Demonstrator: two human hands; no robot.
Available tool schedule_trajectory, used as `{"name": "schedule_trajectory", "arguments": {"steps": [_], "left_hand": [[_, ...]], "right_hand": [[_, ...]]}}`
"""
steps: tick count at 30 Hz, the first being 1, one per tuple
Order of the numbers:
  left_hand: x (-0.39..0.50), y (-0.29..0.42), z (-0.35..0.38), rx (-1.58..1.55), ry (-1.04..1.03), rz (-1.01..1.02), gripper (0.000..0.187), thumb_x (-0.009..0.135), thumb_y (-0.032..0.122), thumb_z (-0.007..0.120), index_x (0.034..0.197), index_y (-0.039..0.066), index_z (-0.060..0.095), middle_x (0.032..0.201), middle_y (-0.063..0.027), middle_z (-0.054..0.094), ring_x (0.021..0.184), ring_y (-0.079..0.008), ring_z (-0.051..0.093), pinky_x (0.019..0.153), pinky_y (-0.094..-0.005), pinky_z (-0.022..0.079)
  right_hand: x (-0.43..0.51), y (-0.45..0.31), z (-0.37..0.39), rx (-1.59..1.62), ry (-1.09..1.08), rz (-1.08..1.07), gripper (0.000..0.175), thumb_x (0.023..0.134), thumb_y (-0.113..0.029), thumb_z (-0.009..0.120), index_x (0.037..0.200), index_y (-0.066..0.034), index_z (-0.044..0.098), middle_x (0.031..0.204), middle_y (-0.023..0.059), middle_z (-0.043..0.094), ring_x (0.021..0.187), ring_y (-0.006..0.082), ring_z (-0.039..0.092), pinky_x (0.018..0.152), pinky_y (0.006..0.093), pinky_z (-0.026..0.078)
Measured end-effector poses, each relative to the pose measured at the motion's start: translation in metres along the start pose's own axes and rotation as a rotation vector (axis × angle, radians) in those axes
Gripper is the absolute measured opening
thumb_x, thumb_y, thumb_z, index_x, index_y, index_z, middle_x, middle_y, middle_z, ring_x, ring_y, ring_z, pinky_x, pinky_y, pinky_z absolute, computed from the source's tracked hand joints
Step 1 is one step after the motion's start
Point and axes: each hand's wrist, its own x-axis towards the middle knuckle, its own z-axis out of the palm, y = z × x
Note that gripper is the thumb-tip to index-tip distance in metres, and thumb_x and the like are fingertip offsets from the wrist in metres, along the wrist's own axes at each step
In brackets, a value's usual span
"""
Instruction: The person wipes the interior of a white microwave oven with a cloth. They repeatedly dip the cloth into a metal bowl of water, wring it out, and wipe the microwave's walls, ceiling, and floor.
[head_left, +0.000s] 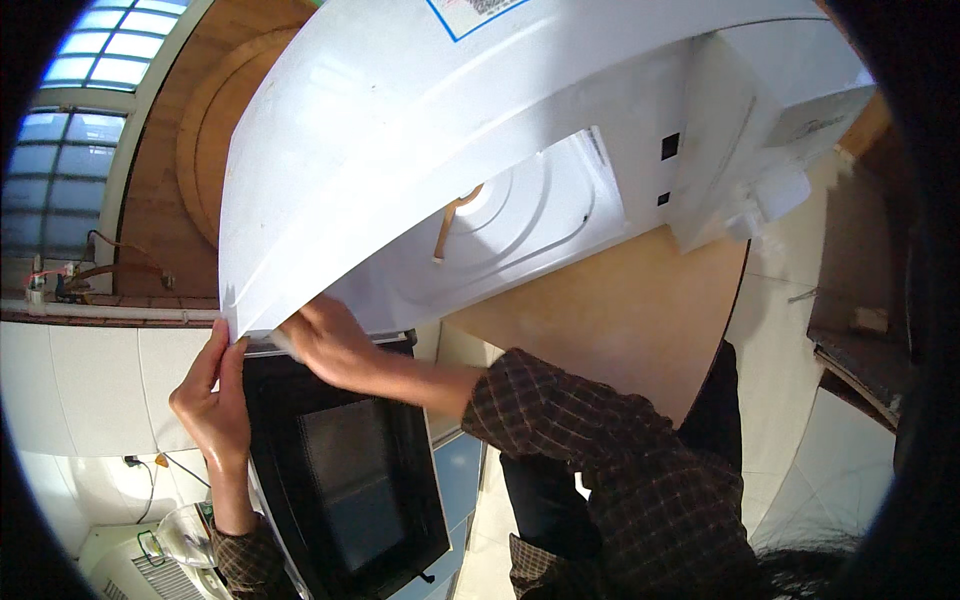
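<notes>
A white microwave oven (360, 150) stands with its black, windowed door (345, 465) swung open. Its pale cavity (544, 202) shows ring-shaped ridges and a brown turntable support (448, 225) at the centre. My left hand (214, 397) pinches the casing's corner beside the door hinge. Just right of it, my right hand (322, 341) reaches to the hinge-side edge of the opening, its fingertips partly hidden behind the casing. A blurred, pale cloth-like item (283, 345) shows under that hand. The latch slots and control panel (750, 127) are on the far side.
A tan board (622, 322) lies beneath the microwave. A round wooden board (199, 135) and a pipe (120, 310) are at upper left. A clear container (184, 536) stands near a vented appliance (157, 574) at lower left. Dark furniture (862, 277) is at right.
</notes>
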Motion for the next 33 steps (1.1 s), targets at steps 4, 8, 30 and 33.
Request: {"name": "schedule_trajectory", "arguments": {"steps": [4, 8, 30, 33], "left_hand": [[0.0, -0.001, -0.001, 0.043, -0.005, 0.026, 0.024, 0.077, 0.001, 0.06, 0.1, -0.004, 0.06, 0.093, -0.0184, 0.062, 0.087, -0.0207, 0.061, 0.077, -0.0294, 0.048], [-0.001, -0.002, -0.003, 0.026, -0.015, 0.027, 0.025, 0.076, 0.0, 0.06, 0.1, -0.004, 0.06, 0.095, -0.0194, 0.061, 0.09, -0.0225, 0.061, 0.078, -0.0305, 0.047], [-0.001, 0.0, -0.002, 0.01, 0.008, -0.013, 0.022, 0.077, 0.004, 0.062, 0.098, -0.003, 0.061, 0.091, -0.0168, 0.063, 0.085, -0.0182, 0.062, 0.075, -0.028, 0.048], [-0.001, -0.001, 0.0, 0.038, 0.011, 0.003, 0.022, 0.076, 0.004, 0.062, 0.098, -0.004, 0.061, 0.092, -0.0171, 0.063, 0.086, -0.0199, 0.062, 0.076, -0.029, 0.048]], "right_hand": [[0.048, 0.052, -0.004, -0.498, -0.175, -0.055, 0.025, 0.085, -0.016, 0.046, 0.105, -0.0012, 0.052, 0.11, 0.0175, 0.052, 0.1, 0.0322, 0.051, 0.078, 0.0391, 0.043], [0.077, 0.073, -0.033, -0.847, -0.167, -0.037, 0.026, 0.084, -0.016, 0.047, 0.105, -0.0026, 0.052, 0.111, 0.0168, 0.052, 0.101, 0.0312, 0.051, 0.077, 0.0406, 0.043], [0.056, 0.091, -0.062, -1.162, -0.089, -0.046, 0.035, 0.08, -0.02, 0.048, 0.113, -0.0088, 0.053, 0.114, 0.0151, 0.052, 0.106, 0.0263, 0.049, 0.076, 0.0459, 0.043], [0.089, 0.081, -0.084, -0.856, 0.128, 0.031, 0.036, 0.081, -0.021, 0.047, 0.115, -0.0076, 0.051, 0.113, 0.0155, 0.053, 0.105, 0.0264, 0.049, 0.079, 0.0419, 0.043]]}}
